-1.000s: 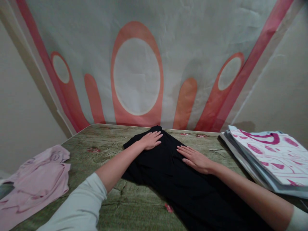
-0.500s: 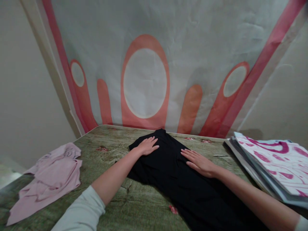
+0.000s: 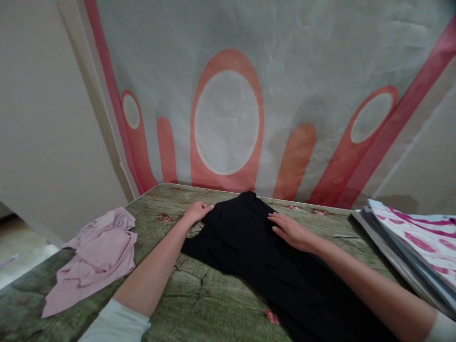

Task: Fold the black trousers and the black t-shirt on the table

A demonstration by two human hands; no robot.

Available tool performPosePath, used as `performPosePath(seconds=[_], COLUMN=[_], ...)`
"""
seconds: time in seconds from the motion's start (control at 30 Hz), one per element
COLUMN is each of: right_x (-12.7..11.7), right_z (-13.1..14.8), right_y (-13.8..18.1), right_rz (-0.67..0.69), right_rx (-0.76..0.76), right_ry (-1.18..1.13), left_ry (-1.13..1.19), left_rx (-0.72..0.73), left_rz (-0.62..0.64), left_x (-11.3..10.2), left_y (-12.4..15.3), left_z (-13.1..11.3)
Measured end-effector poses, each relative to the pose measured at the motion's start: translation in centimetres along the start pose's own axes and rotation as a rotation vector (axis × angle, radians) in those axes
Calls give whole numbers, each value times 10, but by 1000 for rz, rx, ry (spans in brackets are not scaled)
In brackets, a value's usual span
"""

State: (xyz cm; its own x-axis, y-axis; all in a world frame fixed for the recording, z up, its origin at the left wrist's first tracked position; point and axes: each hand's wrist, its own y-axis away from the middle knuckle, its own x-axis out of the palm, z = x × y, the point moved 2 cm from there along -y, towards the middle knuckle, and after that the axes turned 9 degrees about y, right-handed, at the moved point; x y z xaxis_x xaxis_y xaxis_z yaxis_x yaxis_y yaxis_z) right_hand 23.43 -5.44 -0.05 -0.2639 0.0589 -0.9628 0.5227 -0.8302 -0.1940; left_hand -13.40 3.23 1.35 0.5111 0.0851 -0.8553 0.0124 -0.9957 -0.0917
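Note:
A black garment (image 3: 245, 237) lies spread on the table, running from the far edge down to the near right. My left hand (image 3: 197, 211) is at its far left edge, fingers curled in and closed on the cloth, with some fingertips hidden. On the garment's right side rests my right hand (image 3: 291, 232), open, its fingers stretched out flat over the fabric. Wrinkles cross the middle of the dark cloth, and its near end runs out of view at the bottom.
A crumpled pink garment (image 3: 101, 247) lies on the left of the wood-patterned table (image 3: 213, 304). At the right edge stands a stack of folded clothes (image 3: 420, 237), a white and magenta one on top. Behind the table hangs a grey sheet with orange shapes (image 3: 302, 57).
My left hand has moved left from lying flat on the black garment to its edge, and its fingers have closed. My right hand stays flat on it. The view has turned slightly left.

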Motion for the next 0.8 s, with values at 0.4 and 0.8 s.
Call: performPosePath(seconds=[0.4, 0.8], right_x=[20, 22], right_z=[7, 5], right_y=[-15, -16], right_rz=[134, 103], right_rx=[37, 29], right_ry=[127, 89], left_ry=[-75, -71], left_rx=[84, 594], left_rz=[-34, 280], left_x=[-5, 42], left_y=[7, 50], left_z=[-14, -80])
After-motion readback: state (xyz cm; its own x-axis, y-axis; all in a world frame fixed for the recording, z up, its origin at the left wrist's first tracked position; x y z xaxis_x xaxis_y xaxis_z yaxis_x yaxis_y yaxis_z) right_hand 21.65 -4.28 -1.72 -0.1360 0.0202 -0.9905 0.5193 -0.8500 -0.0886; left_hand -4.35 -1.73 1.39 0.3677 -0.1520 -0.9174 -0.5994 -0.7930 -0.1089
